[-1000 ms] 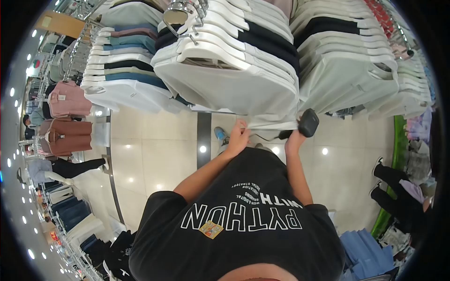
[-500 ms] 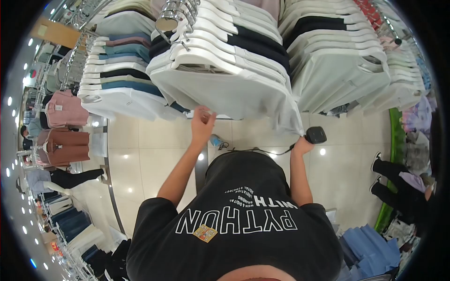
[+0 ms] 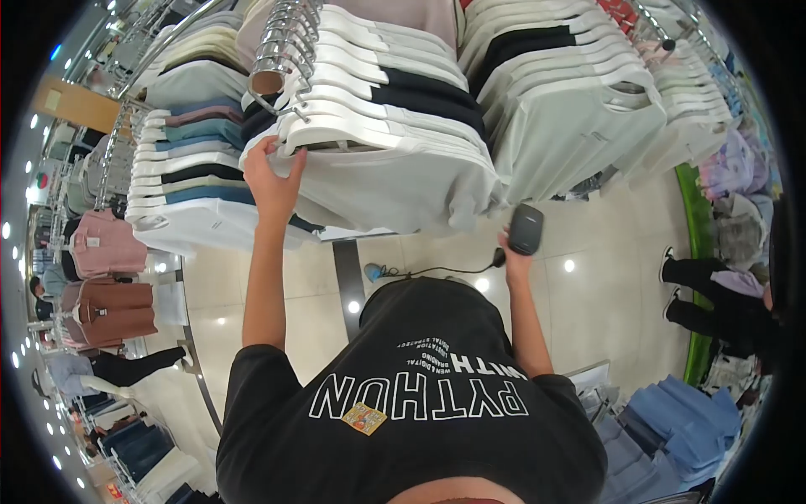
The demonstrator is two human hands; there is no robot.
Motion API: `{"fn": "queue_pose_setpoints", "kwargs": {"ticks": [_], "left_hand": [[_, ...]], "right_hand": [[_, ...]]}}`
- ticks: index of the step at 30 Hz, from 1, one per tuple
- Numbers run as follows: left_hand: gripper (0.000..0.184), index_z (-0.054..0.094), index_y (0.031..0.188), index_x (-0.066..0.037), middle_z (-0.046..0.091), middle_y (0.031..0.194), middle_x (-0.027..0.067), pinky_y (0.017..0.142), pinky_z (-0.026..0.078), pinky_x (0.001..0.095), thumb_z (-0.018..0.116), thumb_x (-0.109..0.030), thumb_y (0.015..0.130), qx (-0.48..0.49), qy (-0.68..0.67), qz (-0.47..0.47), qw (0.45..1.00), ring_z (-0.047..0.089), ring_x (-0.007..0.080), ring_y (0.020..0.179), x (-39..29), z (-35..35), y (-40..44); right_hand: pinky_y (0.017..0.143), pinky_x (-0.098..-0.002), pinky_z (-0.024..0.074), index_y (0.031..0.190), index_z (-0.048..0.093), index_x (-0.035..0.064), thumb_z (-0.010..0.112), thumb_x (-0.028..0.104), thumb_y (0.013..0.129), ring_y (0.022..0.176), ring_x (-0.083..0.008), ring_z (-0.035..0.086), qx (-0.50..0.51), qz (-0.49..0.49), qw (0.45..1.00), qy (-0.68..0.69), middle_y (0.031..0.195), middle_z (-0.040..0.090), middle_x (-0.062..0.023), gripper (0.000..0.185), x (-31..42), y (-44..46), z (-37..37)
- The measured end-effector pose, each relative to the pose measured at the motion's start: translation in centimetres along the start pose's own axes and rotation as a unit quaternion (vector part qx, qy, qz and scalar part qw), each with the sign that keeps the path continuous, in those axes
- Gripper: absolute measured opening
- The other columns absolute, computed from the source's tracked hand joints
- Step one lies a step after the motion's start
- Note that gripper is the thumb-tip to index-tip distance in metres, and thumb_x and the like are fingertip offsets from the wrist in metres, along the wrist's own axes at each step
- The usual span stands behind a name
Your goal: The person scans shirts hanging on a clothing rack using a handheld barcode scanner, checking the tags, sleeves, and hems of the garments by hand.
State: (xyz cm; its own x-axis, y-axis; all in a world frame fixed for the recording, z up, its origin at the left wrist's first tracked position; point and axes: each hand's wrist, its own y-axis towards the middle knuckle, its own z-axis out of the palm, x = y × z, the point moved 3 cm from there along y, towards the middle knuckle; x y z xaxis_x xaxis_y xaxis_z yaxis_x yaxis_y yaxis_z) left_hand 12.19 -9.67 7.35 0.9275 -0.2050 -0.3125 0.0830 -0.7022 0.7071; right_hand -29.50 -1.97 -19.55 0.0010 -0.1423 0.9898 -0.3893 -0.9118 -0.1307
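Observation:
My left hand [image 3: 273, 176] is at the collar and shoulder of the front light grey long-sleeved shirt [image 3: 369, 181], its thumb and fingers closed on the fabric. This shirt hangs on a white hanger [image 3: 340, 128] at the front of the row. My right hand [image 3: 518, 267] is below the shirt's right side, apart from the cloth. It is closed around a black handheld device [image 3: 526, 229] with a rounded, flat head, which hides part of the fingers. A black cord [image 3: 445, 270] runs from the device towards my waist.
A chrome rail [image 3: 284, 42] carries the row. Shirts in white, teal and black [image 3: 193, 181] hang to the left, and pale shirts [image 3: 579, 126] to the right. Folded blue garments [image 3: 672, 420] lie at lower right. A person in black trousers [image 3: 709, 281] is at right.
My left hand has moved up and left from below the shirt to its collar. My right hand has let go of the shirt's lower edge and shifted left with the device.

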Motion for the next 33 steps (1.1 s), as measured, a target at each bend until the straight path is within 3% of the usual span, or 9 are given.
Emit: {"fn": "queue_pose_setpoints", "kwargs": {"ticks": [3,10,11,19,22,28,29,30,33], "left_hand": [[0.044,0.054,0.103,-0.002,0.053,0.087,0.0124,0.074,0.041,0.0358,0.074,-0.022,0.069,0.004,-0.034,-0.016,0.999,0.051,0.0260,0.082,0.3,0.2,0.3],[0.041,0.055,0.103,-0.002,0.055,0.089,0.0123,0.074,0.041,0.0350,0.073,-0.019,0.071,-0.003,-0.058,-0.043,0.997,0.053,0.0254,0.083,1.2,0.0,-0.3],[0.040,0.055,0.102,-0.002,0.055,0.089,0.0124,0.074,0.041,0.0349,0.073,-0.019,0.071,-0.003,-0.063,-0.042,0.997,0.053,0.0255,0.083,1.1,0.0,-0.3],[0.036,0.056,0.099,-0.001,0.057,0.088,0.0123,0.074,0.041,0.0349,0.072,-0.019,0.072,0.002,-0.059,-0.043,0.997,0.054,0.0263,0.083,0.9,-0.4,-0.4],[0.035,0.055,0.096,-0.002,0.057,0.088,0.0113,0.073,0.040,0.0362,0.072,-0.020,0.072,-0.003,-0.017,-0.025,1.000,0.054,0.0272,0.084,1.4,-0.1,-0.5],[0.035,0.054,0.095,-0.004,0.058,0.086,0.0085,0.075,0.037,0.0359,0.072,-0.021,0.070,0.005,-0.015,-0.040,0.999,0.054,0.0260,0.085,1.8,-0.7,-0.3],[0.035,0.055,0.095,-0.004,0.058,0.086,0.0081,0.075,0.037,0.0356,0.072,-0.021,0.069,-0.001,-0.002,-0.034,0.999,0.054,0.0254,0.085,1.9,-0.8,-0.4],[0.035,0.055,0.094,-0.004,0.058,0.086,0.0077,0.075,0.037,0.0352,0.072,-0.020,0.069,-0.006,0.011,-0.028,1.000,0.054,0.0249,0.085,2.1,-0.9,-0.5],[0.033,0.055,0.093,-0.005,0.058,0.086,0.0066,0.075,0.037,0.0347,0.072,-0.018,0.067,-0.012,0.030,-0.006,0.999,0.054,0.0238,0.084,2.0,-1.3,-0.4]], "right_hand": [[0.065,-0.0291,0.0447,0.099,0.058,-0.0007,0.067,0.004,0.071,0.072,-0.0143,0.055,0.107,0.087,0.987,0.087,0.084,0.060,-0.0076,0.030,0.5,1.9,2.5],[0.062,-0.0274,0.0435,0.114,0.049,0.0011,0.057,-0.002,0.074,0.066,-0.0142,0.051,0.115,0.208,0.864,0.443,0.084,0.052,-0.0053,0.041,3.6,4.3,4.5],[0.060,-0.0262,0.0431,0.108,0.050,0.0026,0.058,-0.004,0.074,0.067,-0.0140,0.051,0.092,0.243,0.833,0.488,0.086,0.052,-0.0055,0.036,2.8,4.7,4.3],[0.055,-0.0254,0.0404,0.084,0.051,0.0044,0.073,0.004,0.066,0.059,-0.0129,0.050,-0.032,0.100,0.974,0.201,0.070,0.052,-0.0022,0.028,0.7,6.3,5.0],[0.050,-0.0271,0.0413,0.084,0.052,0.0015,0.067,0.006,0.070,0.058,-0.0145,0.053,-0.056,0.147,0.978,0.138,0.075,0.057,-0.0064,0.021,0.3,8.1,6.5],[0.052,-0.0265,0.0486,0.099,0.052,-0.0022,0.065,0.009,0.072,0.065,-0.0175,0.059,-0.253,0.188,0.944,0.097,0.081,0.058,-0.0109,0.032,-1.7,8.0,5.2],[0.053,-0.0276,0.0503,0.104,0.052,-0.0016,0.066,0.010,0.070,0.070,-0.0191,0.061,-0.258,0.175,0.947,0.075,0.083,0.059,-0.0120,0.038,-4.5,8.5,4.1],[0.055,-0.0282,0.0516,0.103,0.053,-0.0021,0.067,0.012,0.069,0.070,-0.0204,0.062,-0.248,0.153,0.950,-0.110,0.084,0.060,-0.0130,0.040,-5.0,7.8,2.7],[0.054,-0.0266,0.0498,0.100,0.055,-0.0011,0.068,0.013,0.068,0.064,-0.0198,0.061,-0.232,0.223,0.946,-0.037,0.083,0.059,-0.0123,0.037,-6.6,5.8,0.6]]}}
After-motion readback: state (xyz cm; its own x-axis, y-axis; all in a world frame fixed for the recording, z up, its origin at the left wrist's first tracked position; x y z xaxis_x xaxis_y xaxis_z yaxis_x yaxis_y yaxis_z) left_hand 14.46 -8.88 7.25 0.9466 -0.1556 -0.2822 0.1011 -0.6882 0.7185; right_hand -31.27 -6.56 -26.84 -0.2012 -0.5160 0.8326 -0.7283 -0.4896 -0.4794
